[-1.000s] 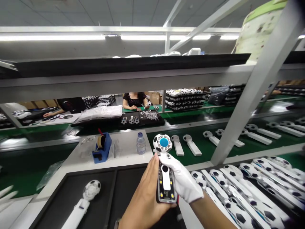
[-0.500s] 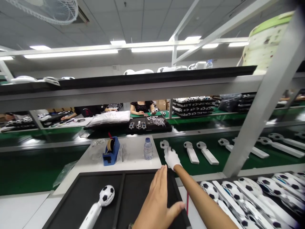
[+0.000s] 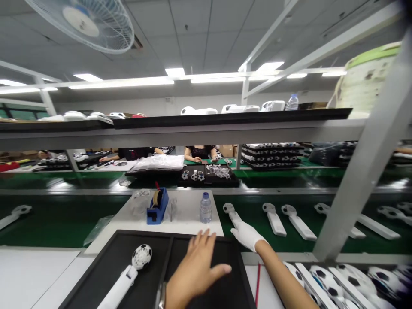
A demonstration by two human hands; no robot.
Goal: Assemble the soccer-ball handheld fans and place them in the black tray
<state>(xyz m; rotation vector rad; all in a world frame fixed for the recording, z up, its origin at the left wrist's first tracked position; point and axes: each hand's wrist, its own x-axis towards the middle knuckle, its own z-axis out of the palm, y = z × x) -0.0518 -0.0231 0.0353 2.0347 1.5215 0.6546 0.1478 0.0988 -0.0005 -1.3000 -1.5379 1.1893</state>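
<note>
My right hand (image 3: 247, 236), in a white glove, is closed round the handle of a white wand with a soccer-ball head (image 3: 228, 208), over the green conveyor belt. The glove hides the lower part of that handle. My bare left hand (image 3: 198, 264) is open, fingers spread, above the right compartment of a black tray (image 3: 144, 234), with nothing in it. In the left compartment lies another soccer-ball wand (image 3: 141, 257), its white handle running toward me. More such wands (image 3: 276, 221) lie on the belt to the right of my gloved hand.
Beyond the tray, a white board (image 3: 189, 199) carries a blue tape dispenser (image 3: 157, 207) and a water bottle (image 3: 205, 208). Several wands (image 3: 328, 279) fill the lower right. A slanting metal post (image 3: 350, 180) rises at right, and a shelf (image 3: 193, 139) spans above. Co-workers sit opposite.
The view has tilted up and turned slightly left. My left hand has lowered and its fingers have spread. My right hand has shifted down the handle side, leaving more of the wand visible.
</note>
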